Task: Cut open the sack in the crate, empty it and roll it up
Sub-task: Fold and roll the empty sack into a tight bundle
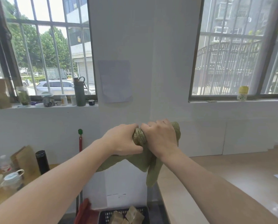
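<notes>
1. Lower left: black cylindrical flask (42, 162) standing by clutter.
2. Centre frame: left hand (124, 140) and right hand (161, 137), fingers curled tight round the half-rolled olive-green woven sack (140, 159); loose ends dangle.
3. Bottom centre: black slatted plastic crate (106, 215) holding brownish blocks (132, 215).

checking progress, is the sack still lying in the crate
No, the sack is held up in the air by the left hand and right hand, partly rolled, well above the crate.
</notes>
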